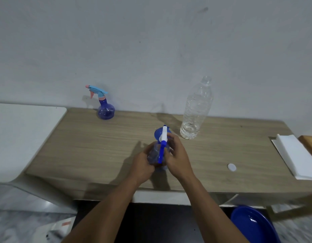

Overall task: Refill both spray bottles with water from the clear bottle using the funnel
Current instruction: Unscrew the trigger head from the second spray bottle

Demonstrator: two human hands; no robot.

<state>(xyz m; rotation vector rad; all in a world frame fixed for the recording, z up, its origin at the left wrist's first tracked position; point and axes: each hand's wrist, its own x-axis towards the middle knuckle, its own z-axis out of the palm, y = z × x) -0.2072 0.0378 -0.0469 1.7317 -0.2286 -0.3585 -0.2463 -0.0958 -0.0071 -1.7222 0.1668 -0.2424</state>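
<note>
At the middle of the wooden table [92, 141], my left hand [143, 163] grips the body of a blue spray bottle [156, 153]. My right hand [176, 155] is closed around its white and blue spray head [163, 137]. A blue funnel [158, 133] shows just behind the head. A second blue spray bottle [106, 111] with a light blue and pink head stands upright at the back left near the wall. The clear bottle [195, 109] stands uncapped at the back right, nearly empty. Its white cap [231, 167] lies on the table to the right.
Folded white paper [295, 155] lies at the table's right end beside a wooden board [311, 142]. A white surface [20, 137] adjoins the table on the left. A blue basin [253, 225] sits on the floor at the lower right.
</note>
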